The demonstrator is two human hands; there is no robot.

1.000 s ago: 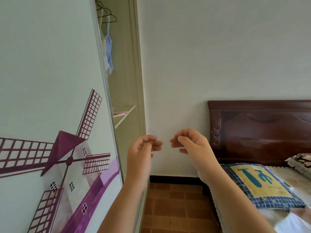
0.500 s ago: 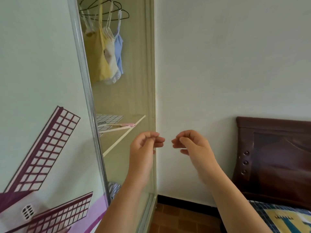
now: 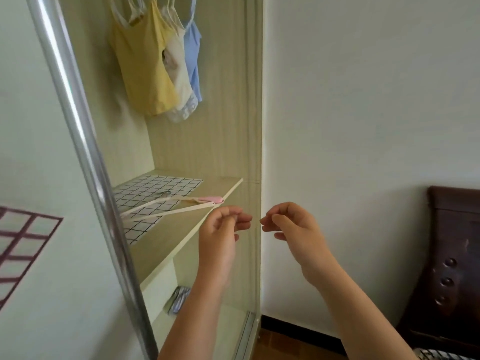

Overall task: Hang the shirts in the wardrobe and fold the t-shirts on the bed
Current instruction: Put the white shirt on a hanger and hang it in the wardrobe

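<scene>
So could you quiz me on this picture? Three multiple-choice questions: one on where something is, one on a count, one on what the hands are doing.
1. Where does the loose hanger lie?
A. on the checked liner of the wardrobe shelf
B. on the floor
C. on the bed

2. How many tops hang in the wardrobe?
A. one
B. three
C. five

3. What do the left hand and right hand hold?
A. a shirt
B. a hanger each
C. nothing visible

Answers:
1 A, the hanger rests flat across the checked liner.
2 B, a yellow top, a cream top and a blue top hang side by side.
3 C, both hands have curled fingers with no item between them.
</scene>
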